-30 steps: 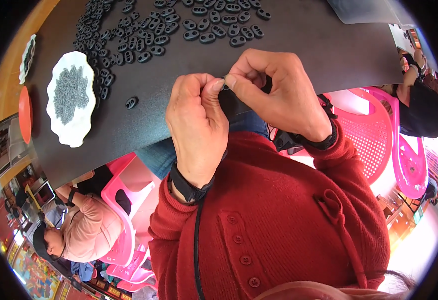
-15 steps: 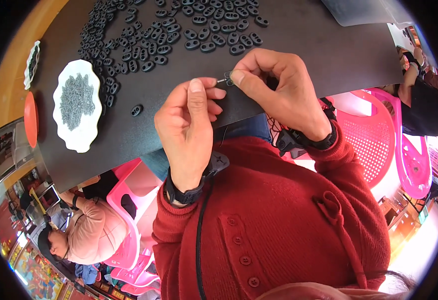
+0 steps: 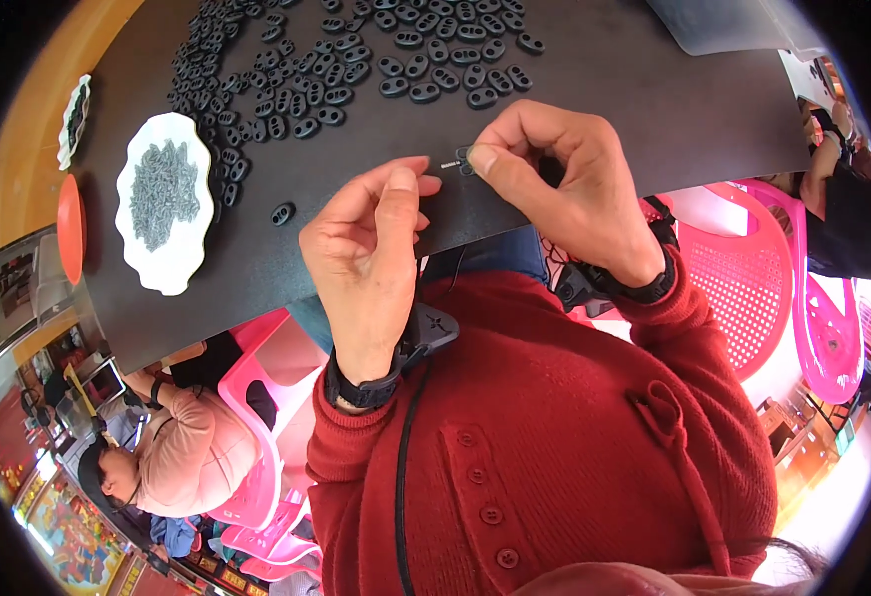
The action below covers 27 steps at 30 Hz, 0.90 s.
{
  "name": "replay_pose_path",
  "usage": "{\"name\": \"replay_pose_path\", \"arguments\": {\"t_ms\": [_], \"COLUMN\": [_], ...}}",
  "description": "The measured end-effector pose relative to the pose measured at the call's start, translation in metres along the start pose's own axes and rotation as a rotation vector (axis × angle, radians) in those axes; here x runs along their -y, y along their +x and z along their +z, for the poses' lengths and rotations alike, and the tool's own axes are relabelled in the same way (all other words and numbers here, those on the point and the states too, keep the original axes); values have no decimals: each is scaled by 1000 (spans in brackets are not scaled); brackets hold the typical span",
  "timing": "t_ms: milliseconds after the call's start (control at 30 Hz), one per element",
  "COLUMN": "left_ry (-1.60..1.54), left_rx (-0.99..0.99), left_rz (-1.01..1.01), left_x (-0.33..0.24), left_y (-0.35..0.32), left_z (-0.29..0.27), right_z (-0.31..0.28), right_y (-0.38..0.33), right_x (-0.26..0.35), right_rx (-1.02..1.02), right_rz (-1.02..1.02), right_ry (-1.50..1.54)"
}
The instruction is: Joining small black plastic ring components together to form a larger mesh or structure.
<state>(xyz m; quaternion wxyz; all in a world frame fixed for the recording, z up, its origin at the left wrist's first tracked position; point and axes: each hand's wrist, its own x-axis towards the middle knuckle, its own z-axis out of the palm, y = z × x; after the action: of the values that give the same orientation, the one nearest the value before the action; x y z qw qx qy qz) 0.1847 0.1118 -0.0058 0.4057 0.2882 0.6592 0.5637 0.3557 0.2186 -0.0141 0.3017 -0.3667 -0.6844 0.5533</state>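
A small dark piece (image 3: 465,162) is pinched between the thumb and finger of the right hand (image 3: 574,194), above the table (image 3: 654,124). A thin silvery bit (image 3: 450,165) is seen poking out of it toward the left hand (image 3: 361,248), whose fingers are loosely spread nearby. One black oval (image 3: 282,214) is left alone on the table. Farther off, many black ovals (image 3: 423,92) with two holes are scattered. Little grey springs (image 3: 165,194) are piled on a wavy white plate (image 3: 169,279).

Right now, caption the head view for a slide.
Right hand pinches a small silver-tipped part beside the left hand.
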Motion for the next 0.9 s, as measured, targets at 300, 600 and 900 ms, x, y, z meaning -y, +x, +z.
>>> {"name": "replay_pose_path", "arguments": {"t_ms": [300, 600, 900], "left_ry": [-80, -24, -126], "left_rx": [15, -6, 13], "left_rz": [-65, -34, 34], "left_x": [2, 1, -7], "left_y": [-4, -10, -21], "left_z": [-4, -2, -27], "right_z": [10, 14, 23], "right_y": [-2, -4, -6], "right_x": [8, 8, 17], "right_rx": [56, 68, 56], "right_rz": [29, -3, 95], "right_ry": [46, 2, 57]}}
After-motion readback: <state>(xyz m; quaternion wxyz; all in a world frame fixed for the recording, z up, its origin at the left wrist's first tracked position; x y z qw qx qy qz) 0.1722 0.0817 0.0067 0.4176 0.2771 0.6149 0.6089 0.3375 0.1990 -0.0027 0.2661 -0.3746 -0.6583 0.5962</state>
